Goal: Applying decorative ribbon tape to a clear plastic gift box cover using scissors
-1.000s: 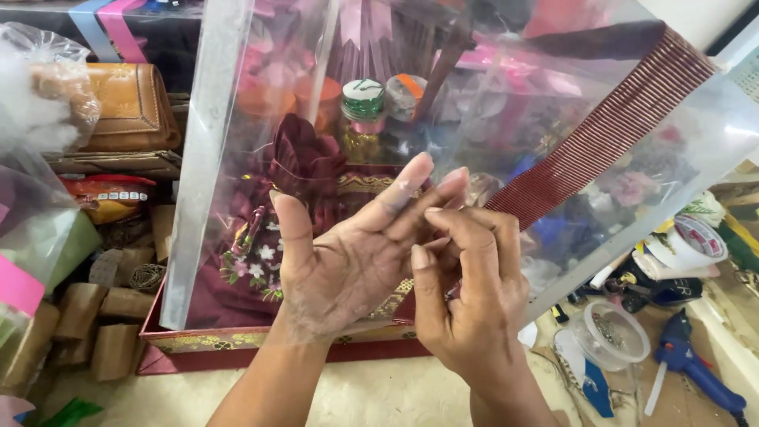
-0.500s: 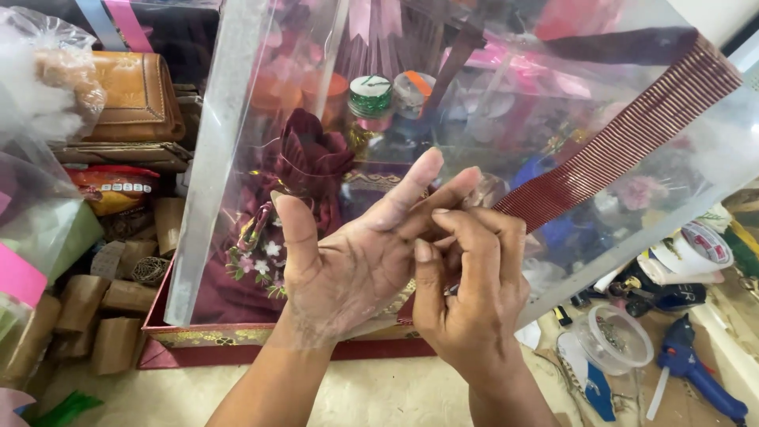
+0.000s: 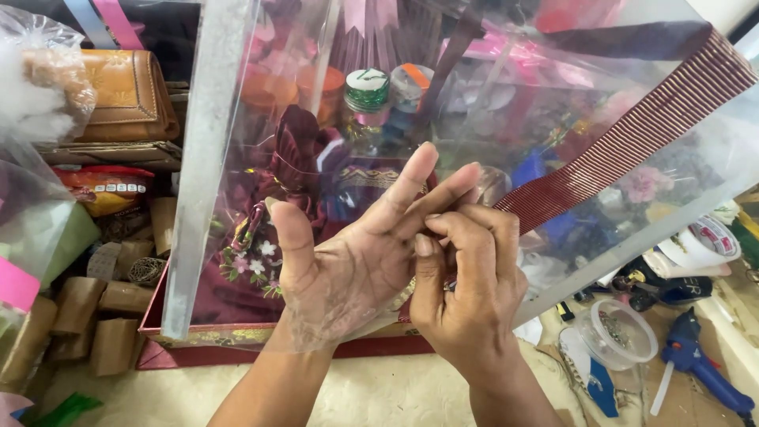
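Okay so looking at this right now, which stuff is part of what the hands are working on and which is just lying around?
In hand:
left hand, open palm against the clear wrap
right hand, pinching at the ribbon's end
maroon striped ribbon
clear plastic wrap
red gift tray

Lying about:
blue glue gun
tape roll
brown purse
small clear tub

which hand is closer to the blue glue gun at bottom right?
Right. The right hand is curled at centre, on the same side as the blue glue gun but well apart from it. The left hand lies open farther left, against the clear wrap.
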